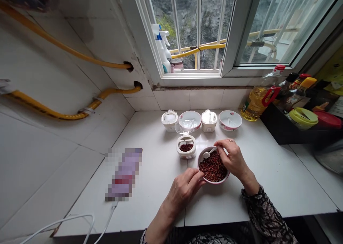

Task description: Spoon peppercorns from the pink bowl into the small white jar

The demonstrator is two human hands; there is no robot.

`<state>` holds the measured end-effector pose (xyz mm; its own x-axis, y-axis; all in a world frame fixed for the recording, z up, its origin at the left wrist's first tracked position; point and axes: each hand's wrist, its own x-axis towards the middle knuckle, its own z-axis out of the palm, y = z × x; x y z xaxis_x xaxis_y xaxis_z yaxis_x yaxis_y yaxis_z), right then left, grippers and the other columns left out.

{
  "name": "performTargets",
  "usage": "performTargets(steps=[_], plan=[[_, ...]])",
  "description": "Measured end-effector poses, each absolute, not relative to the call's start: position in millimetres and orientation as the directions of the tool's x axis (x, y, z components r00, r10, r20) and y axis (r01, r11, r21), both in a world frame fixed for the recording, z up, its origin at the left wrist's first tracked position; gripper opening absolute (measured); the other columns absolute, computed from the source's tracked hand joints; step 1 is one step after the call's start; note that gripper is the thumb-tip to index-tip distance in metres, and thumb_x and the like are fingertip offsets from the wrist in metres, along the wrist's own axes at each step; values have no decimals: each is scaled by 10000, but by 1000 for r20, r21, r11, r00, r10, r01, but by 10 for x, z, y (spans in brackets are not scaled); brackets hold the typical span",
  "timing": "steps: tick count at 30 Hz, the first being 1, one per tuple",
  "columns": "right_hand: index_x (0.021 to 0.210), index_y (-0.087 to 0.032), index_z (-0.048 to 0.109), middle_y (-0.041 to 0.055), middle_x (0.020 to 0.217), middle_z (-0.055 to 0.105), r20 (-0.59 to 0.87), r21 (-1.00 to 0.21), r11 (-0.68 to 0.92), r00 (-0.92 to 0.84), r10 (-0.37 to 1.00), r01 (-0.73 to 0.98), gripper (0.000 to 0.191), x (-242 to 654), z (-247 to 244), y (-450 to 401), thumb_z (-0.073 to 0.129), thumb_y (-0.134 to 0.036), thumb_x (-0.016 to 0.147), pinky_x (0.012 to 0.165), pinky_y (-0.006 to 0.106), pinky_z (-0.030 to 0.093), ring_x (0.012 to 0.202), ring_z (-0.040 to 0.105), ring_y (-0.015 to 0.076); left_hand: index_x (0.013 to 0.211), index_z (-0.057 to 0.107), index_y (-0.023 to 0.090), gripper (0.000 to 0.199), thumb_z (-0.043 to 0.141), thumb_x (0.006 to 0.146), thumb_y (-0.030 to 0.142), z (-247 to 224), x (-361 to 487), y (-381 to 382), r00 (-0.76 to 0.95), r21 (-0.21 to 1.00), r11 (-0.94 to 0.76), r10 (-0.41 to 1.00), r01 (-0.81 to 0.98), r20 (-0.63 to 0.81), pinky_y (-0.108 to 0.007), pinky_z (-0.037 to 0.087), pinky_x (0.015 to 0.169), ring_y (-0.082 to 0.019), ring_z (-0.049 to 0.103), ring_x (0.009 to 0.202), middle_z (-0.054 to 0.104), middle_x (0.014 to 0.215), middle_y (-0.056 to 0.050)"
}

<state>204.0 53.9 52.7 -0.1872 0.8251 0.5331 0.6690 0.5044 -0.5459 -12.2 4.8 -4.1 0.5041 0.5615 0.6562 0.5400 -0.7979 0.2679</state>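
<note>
Apparently mid-scoop: right hand pinches white spoon over red bits, left hand grips bowl edge. Next lift likely needs spoon level, bowl steady.

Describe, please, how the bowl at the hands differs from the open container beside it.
The bowl is round and wider; the open container is squarish and smaller. The left hand grips the bowl's rim, while no hand touches the container. The right hand holds a white spoon in the bowl; no spoon shows in the container. Both hold dark red grains.
</note>
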Motion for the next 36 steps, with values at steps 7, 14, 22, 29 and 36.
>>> performTargets(steps=[7, 14, 22, 29, 36], plan=[[856, -212, 637, 31, 769, 719, 412, -544, 505, -311, 857, 670, 230, 1919, 451, 508, 442, -93, 885, 879, 390, 412, 697, 608, 180, 1115, 553, 163, 167, 456, 1018, 258, -39, -123, 40, 507, 259, -787, 572, 560, 645, -241, 554, 652, -157, 652, 762, 649, 900, -77], [808, -233, 664, 8, 643, 691, 327, -712, 313, -98, 940, 628, 212, 1981, 479, 523, 466, -213, 880, 816, 364, 449, 770, 631, 223, 1112, 550, 157, 162, 461, 1016, 253, -34, -125, 41, 513, 265, -795, 567, 546, 644, -248, 553, 649, -167, 652, 771, 653, 904, -83], [746, -220, 649, -30, 537, 641, 249, -820, 230, -35, 968, 524, 200, 1980, 547, 527, 477, -214, 846, 765, 337, 474, 583, 617, 176, 1114, 555, 160, 165, 463, 1016, 255, -28, -122, 45, 508, 261, -799, 559, 542, 656, -240, 553, 649, -162, 653, 770, 650, 902, -81], [751, -193, 664, -24, 516, 618, 117, -929, 102, 22, 993, 357, 180, 1996, 530, 542, 511, -271, 803, 592, 278, 477, 525, 591, 157, 1114, 559, 160, 162, 464, 1018, 249, -31, -126, 40, 512, 261, -796, 564, 547, 648, -240, 550, 657, -159, 650, 782, 651, 911, -80], [775, -177, 676, 0, 540, 645, 107, -977, 90, 80, 991, 194, 202, 1973, 569, 589, 571, -350, 784, 597, 295, 513, 538, 612, 162, 1099, 561, 151, 164, 453, 1020, 245, -30, -115, 44, 505, 261, -802, 554, 538, 662, -245, 547, 655, -164, 648, 784, 648, 903, -80]])
